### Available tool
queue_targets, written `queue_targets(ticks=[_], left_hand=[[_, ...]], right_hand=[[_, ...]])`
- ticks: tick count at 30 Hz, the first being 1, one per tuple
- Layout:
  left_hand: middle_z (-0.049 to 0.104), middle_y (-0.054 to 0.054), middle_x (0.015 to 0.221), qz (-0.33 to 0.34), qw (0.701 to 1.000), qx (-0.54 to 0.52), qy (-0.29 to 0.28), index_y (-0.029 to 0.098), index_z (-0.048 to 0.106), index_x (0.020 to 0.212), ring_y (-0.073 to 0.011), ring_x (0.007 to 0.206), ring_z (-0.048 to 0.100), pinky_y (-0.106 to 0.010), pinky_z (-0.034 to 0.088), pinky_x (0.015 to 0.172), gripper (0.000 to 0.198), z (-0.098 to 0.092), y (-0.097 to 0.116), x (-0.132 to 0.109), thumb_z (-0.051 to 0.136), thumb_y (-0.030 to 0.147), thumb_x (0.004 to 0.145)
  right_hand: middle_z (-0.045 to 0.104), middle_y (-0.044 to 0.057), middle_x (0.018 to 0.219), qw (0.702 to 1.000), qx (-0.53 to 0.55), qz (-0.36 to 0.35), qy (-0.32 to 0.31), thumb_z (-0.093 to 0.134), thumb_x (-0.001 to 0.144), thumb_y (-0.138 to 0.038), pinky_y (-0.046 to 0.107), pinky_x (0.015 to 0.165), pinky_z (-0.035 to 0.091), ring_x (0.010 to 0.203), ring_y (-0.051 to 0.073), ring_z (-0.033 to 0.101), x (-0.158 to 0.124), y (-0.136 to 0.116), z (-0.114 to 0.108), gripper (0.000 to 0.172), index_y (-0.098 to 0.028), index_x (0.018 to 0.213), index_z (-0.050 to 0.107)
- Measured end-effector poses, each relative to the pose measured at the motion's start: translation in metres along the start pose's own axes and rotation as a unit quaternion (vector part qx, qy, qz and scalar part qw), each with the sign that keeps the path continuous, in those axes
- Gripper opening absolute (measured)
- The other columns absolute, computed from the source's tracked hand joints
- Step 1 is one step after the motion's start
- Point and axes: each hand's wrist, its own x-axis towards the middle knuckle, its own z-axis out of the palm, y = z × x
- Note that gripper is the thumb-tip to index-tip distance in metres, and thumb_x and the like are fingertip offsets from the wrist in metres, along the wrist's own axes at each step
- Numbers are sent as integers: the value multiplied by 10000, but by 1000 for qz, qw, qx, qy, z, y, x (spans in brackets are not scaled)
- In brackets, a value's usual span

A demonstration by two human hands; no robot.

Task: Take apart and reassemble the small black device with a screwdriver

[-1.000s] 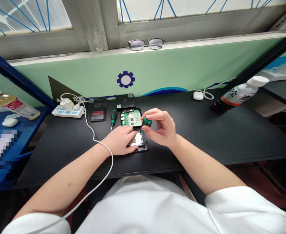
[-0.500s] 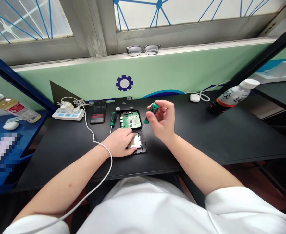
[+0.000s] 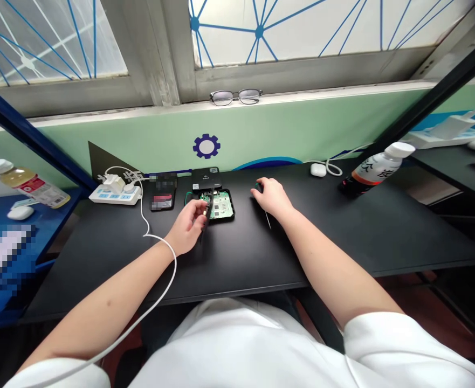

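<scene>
A person's left hand [image 3: 186,229] pinches a thin, dark cover panel [image 3: 208,213] between thumb and fingers, tilting it nearly on edge at the center of the frame, while the right hand [image 3: 274,197], just right of center, curls around the green handle of a screwdriver [image 3: 259,188], its slim shaft pointing toward the bottom of the frame; whether the tool is lifted or rests on the tabletop cannot be told. Just behind the panel and partly hidden by it, a green circuit board [image 3: 222,205] sits in its black shell [image 3: 233,215], exposed from above. The opening-up looks done, with the panel apart from the shell; the board appears seated in place, and any lifting out or closing up seems left undone. Whether screws remain cannot be made out. A second screwdriver [image 3: 188,198] shows its green handle beside the shell, partly hidden by the left hand. A black box [image 3: 205,179] lies just above the board in the frame. Farther out on the black desk [image 3: 237,264] are a white power strip [image 3: 114,195], left of center, and a dark-based bottle [image 3: 377,168], at right; eyeglasses [image 3: 236,97] rest on the sill at upper center.
</scene>
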Motion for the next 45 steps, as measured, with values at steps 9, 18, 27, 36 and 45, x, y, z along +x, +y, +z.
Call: queue_targets(ticks=[9,18,27,36,45], left_hand=[[642,-46,1178,-121,956,-141,228,443,117,1659,-208,1023,715,-371,618,835,571,9,-27,7,330,512,1134],[599,-7,1056,-58,968,-148,196,390,319,1560,-161,828,628,-317,590,766,555,7,-25,5,500,369,1036],[617,-75,1210,95,993,-41,61,282,329,1429,-202,996,696,-357,592,864,576,4,-20,-4,680,272,973],[624,-204,1464,40,990,134,29,215,261,1648,-343,1348,633,-547,524,1118,774,-1,-20,1,633,254,971],[716,-145,1461,-1,948,306,-90,232,772,1133,-406,1447,539,-643,388,1156,212,-12,-12,9,666,344,987]], right_hand=[[560,288,1538,998,-61,-24,7,617,1024,-288,595,1089,532,1382,456,572,1,-10,5,547,-107,1536,553],[615,203,1531,906,188,-379,32,456,1097,-614,606,1216,477,1445,360,558,-63,-64,34,586,-218,1504,596],[344,241,1777,865,202,-446,-113,626,889,-864,713,1278,371,1642,456,359,-46,-47,39,1052,-276,1713,340],[480,199,1634,901,170,-398,6,885,765,-571,733,1248,395,1530,457,422,-26,-33,40,919,-288,1567,537],[520,192,1606,904,134,-397,-88,857,780,-492,728,1256,383,1504,447,436,-1,-17,39,803,-258,1504,599]])
